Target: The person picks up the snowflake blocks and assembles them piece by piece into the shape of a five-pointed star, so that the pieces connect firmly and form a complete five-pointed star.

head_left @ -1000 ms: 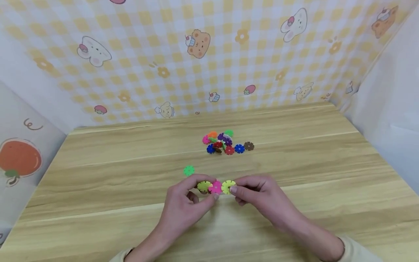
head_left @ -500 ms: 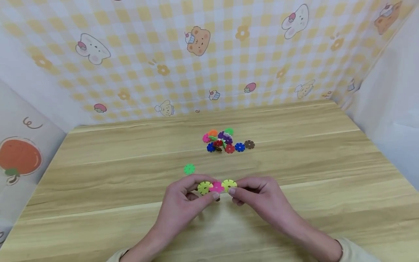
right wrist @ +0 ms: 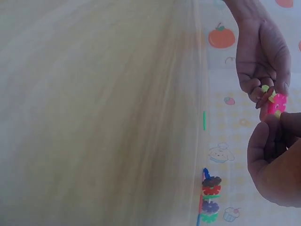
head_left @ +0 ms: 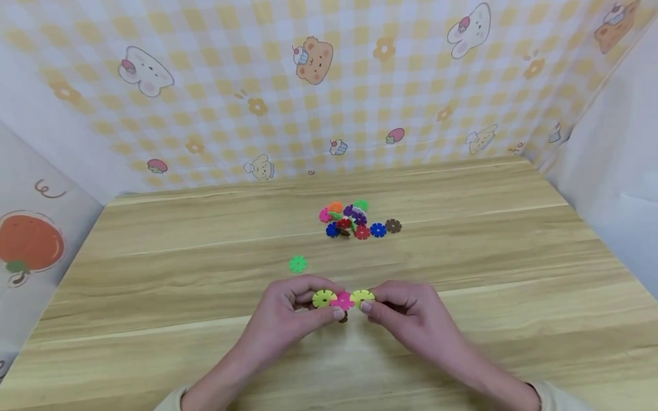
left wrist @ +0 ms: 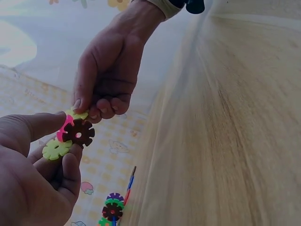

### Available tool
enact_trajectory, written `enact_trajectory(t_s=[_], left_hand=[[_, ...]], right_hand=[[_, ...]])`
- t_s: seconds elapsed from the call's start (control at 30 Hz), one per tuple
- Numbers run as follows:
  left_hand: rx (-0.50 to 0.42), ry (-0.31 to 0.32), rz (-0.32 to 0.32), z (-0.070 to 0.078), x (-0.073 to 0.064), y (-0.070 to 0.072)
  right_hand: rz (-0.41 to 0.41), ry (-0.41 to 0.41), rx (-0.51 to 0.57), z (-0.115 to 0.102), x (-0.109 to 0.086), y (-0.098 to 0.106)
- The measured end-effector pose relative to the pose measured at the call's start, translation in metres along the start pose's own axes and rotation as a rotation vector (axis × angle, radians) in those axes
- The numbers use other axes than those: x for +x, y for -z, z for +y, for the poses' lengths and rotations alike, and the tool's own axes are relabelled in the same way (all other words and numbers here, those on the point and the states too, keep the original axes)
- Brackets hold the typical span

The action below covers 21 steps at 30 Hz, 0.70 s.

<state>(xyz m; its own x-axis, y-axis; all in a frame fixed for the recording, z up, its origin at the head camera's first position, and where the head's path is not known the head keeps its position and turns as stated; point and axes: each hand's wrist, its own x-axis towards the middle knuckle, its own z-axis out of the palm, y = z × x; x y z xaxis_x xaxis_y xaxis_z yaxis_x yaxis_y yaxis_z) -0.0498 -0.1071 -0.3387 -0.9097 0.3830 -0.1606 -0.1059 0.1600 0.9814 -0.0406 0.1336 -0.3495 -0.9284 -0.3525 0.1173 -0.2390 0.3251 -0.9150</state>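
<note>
on the table [head_left: 154, 274], wide room is offered outside the left hand [head_left: 288, 314] and outside the right hand [head_left: 411, 314]. the gap between them is blocked by the joined discs [head_left: 342, 301]. straight ahead, the way is barred by the pile [head_left: 344, 224], which could be passed on either side; nearer, the strip is narrowed by the green disc [head_left: 298, 264]. farther reach is stopped by the checked wall [head_left: 231, 125].

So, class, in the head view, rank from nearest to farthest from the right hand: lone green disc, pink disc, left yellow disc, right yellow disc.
1. Right yellow disc: pinched in the right hand.
2. Pink disc: between the two yellow discs.
3. Left yellow disc: left of the pink one.
4. Lone green disc: on the table, beyond the left hand.
</note>
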Motion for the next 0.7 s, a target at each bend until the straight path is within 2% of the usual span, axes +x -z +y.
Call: enact_trajectory(t_s=[0.1, 0.23, 0.3, 0.37, 0.43, 0.5, 0.57, 0.7], left_hand=[[0.002, 0.0, 0.009, 0.0, 0.0, 0.0], [0.078, -0.002, 0.036, 0.002, -0.001, 0.001], [0.11, -0.022, 0.039, 0.003, -0.002, 0.001], [0.104, -0.066, 0.023, 0.004, -0.003, 0.001], [0.108, -0.131, 0.011, 0.004, -0.004, 0.002], [0.121, -0.221, 0.001, 0.004, -0.005, 0.001], [0.152, -0.319, 0.02, 0.004, -0.007, -0.001], [0.23, -0.567, 0.095, 0.008, -0.011, -0.01]], right_hand=[[0.036, 0.099, -0.041, 0.002, 0.0, -0.004], [0.04, 0.154, -0.07, 0.002, 0.001, -0.005], [0.035, 0.175, -0.066, 0.002, 0.0, -0.004], [0.043, 0.201, -0.047, 0.002, 0.0, -0.004], [0.064, 0.248, -0.029, 0.003, -0.002, -0.005], [0.102, 0.311, -0.031, 0.004, -0.005, -0.008], [0.157, 0.374, -0.03, 0.005, -0.008, -0.011], [0.27, 0.508, 0.022, 0.006, -0.009, -0.018]])
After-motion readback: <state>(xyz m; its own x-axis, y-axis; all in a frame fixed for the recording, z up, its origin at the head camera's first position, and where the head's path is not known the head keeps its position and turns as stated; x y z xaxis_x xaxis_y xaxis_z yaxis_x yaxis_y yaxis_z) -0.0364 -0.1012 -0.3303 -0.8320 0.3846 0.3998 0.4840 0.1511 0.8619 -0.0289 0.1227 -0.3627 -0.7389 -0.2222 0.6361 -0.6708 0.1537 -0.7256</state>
